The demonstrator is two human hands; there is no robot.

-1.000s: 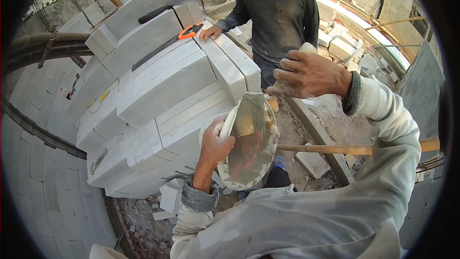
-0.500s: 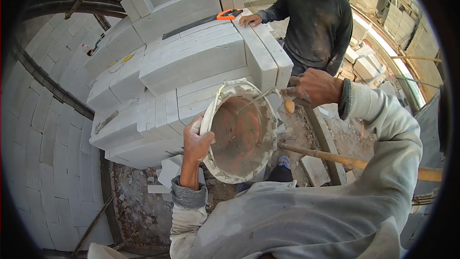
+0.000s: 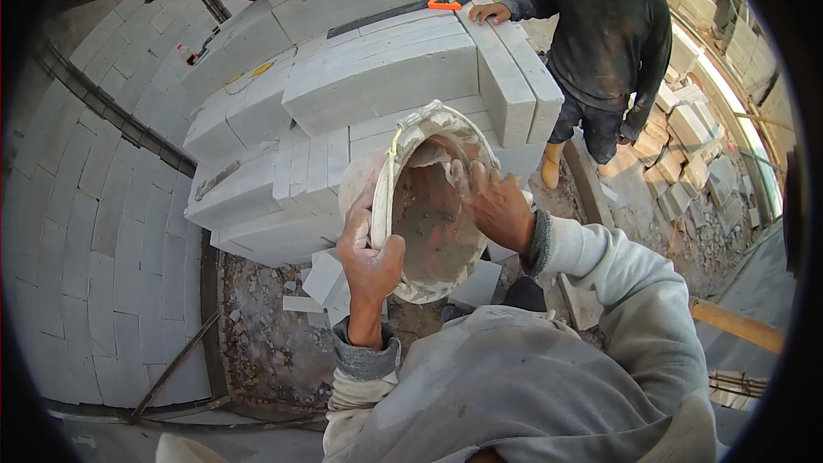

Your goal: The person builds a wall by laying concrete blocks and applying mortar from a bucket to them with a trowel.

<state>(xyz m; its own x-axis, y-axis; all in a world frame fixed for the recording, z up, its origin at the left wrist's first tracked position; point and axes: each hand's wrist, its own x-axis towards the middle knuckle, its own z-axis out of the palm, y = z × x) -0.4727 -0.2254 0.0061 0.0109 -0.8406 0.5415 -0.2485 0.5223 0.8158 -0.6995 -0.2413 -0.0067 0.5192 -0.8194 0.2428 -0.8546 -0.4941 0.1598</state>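
A mortar-crusted bucket (image 3: 401,197) is tilted toward me, with grey wet mix (image 3: 433,236) inside and reddish streaks on its inner wall. My left hand (image 3: 370,249) is closed on its left rim, thumb over the edge, beside a pale wire handle (image 3: 392,173). Over the right side of the opening, my right hand (image 3: 499,210) reaches in with bent fingers. It is closed around a thin metal-shanked tool, seen earlier but now mostly hidden by the hand and the bucket.
Stacked pale blocks (image 3: 381,77) stand ahead, with an orange-handled saw (image 3: 452,1) on top. A co-worker (image 3: 609,43) in yellow boots rests a hand on them. Rubble (image 3: 266,326) covers the ground, a block wall (image 3: 111,249) rises at left, and a wooden pole (image 3: 737,324) lies right.
My right hand has moved left and down, from outside the bucket's right rim to inside its opening. The bucket is tilted more, and my left hand still grips it. The view has shifted.
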